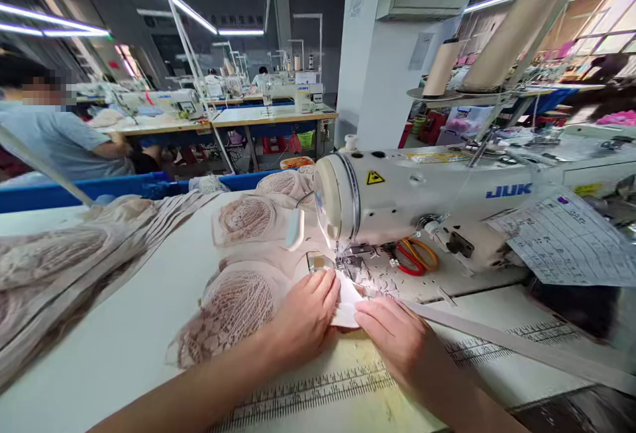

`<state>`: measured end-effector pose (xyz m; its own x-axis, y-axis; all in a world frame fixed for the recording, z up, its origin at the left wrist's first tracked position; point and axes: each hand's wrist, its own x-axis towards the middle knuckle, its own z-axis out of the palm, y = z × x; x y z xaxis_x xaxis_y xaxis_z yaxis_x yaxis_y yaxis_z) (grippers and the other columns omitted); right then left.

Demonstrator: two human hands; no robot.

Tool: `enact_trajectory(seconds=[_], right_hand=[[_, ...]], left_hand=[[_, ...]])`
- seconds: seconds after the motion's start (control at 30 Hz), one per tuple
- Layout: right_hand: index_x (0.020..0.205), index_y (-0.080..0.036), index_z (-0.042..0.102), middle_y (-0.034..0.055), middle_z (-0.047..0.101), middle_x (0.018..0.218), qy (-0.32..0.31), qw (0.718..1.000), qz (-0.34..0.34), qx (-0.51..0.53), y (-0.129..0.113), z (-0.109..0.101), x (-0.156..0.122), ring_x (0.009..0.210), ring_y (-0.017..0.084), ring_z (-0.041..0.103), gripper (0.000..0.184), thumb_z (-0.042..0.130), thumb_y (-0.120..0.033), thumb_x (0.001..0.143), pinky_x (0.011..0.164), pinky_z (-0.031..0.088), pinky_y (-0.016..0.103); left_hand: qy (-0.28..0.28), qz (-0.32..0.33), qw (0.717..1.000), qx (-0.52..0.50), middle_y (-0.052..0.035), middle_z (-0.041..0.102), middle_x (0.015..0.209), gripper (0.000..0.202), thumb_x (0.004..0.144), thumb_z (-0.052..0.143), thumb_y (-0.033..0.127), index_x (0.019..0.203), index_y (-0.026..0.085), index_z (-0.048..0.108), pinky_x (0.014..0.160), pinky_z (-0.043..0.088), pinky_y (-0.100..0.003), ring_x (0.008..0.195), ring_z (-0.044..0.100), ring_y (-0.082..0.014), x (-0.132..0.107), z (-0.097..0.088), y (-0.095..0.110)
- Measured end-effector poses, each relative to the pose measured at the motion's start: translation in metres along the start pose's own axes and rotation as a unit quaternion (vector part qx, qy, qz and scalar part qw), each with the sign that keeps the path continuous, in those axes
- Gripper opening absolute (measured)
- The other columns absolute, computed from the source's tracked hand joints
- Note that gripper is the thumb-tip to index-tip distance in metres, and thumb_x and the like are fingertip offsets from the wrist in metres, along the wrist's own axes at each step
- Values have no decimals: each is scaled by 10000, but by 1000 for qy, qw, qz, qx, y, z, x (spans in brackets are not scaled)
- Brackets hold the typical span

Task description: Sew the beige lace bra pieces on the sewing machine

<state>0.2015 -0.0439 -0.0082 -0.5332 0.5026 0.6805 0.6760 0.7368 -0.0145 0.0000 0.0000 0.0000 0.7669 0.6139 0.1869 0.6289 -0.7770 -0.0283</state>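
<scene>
A piece of white fabric (pixel 346 302) lies under the lit needle area of a sewing machine (pixel 397 188). My left hand (pixel 309 306) is on the fabric's left edge, its fingers held together and pressing it down. On the right, my right hand (pixel 397 335) pinches the near edge between thumb and fingers. A long pale fabric strip (pixel 477 331) runs from beside the right hand toward the right. Beige lace bra cups (pixel 241 304) spread left of my left hand; whether they join the white piece is hidden by that hand.
Orange- and red-handled scissors (pixel 417 258) lie behind the needle. A paper sheet (pixel 571 238) hangs on the machine's right. Measuring-tape markings (pixel 318 388) cross the near table. More lace garments (pixel 74 254) are piled left. A person (pixel 64 128) sits beyond the blue edge (pixel 124 185). Thread cones (pixel 441 69) stand behind.
</scene>
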Motion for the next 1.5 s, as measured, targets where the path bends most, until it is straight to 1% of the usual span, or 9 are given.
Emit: enact_trajectory(seconds=[0.23,0.53,0.67,0.93,1.1,1.2,1.33,1.4,1.5], right_hand=[[856,-162,603,52,623,843,-19,999,24,9,0,5,0,764,177,548,324,320,-31,943,694,484,323],[835,-173,588,49,613,846,-27,999,40,12,1,4,2,769,180,540,322,317,-32,937,695,482,313],[851,-167,591,49,629,867,-11,999,35,0,0,4,3,770,177,550,328,314,-8,926,714,497,315],[902,-165,623,56,641,874,-21,999,28,-11,1,2,3,781,177,571,332,323,-28,935,711,500,311],[950,-149,634,60,640,842,-18,998,14,-50,2,5,6,778,184,575,328,335,-19,919,699,493,315],[911,-159,638,51,635,811,-23,994,-9,-107,3,10,10,729,179,563,303,375,-9,896,700,497,319],[847,-160,651,39,619,732,-9,987,-34,-157,5,18,16,670,173,557,285,416,-1,876,652,490,312],[845,-138,664,48,638,731,8,985,-40,-167,6,21,18,666,177,572,276,429,4,873,627,487,316],[901,-93,682,78,688,806,28,983,-48,-172,8,23,18,718,185,605,270,433,9,876,676,510,329]], left_hand=[[29,10,999,22,-260,515,1399,612,822,470,244,1361,-46,471,1040,466,-510,1250,521,-386,-2,11,-8],[62,19,997,32,-266,538,1370,568,813,454,208,1331,-23,487,969,492,-496,1225,535,-376,1,17,-13],[67,14,997,22,-259,547,1356,560,817,460,220,1328,-9,490,941,498,-485,1198,544,-371,2,16,-13],[69,10,997,31,-247,569,1327,553,821,464,241,1309,-14,502,921,500,-483,1154,557,-369,3,15,-12],[71,7,997,26,-238,574,1323,559,785,519,228,1296,3,508,921,495,-492,1155,554,-368,5,15,-19],[114,37,993,-3,-213,616,1248,497,763,554,194,1231,26,539,917,494,-483,1110,568,-339,7,10,-23],[183,116,976,-24,-101,680,955,173,899,476,131,1028,127,591,785,508,-369,873,608,-209,8,3,-22],[203,147,968,-8,-61,659,836,160,953,433,140,939,151,592,716,491,-330,767,589,-172,9,2,-23],[205,165,964,26,-44,639,782,218,975,405,141,873,154,597,673,464,-307,717,565,-155,10,5,-29]])
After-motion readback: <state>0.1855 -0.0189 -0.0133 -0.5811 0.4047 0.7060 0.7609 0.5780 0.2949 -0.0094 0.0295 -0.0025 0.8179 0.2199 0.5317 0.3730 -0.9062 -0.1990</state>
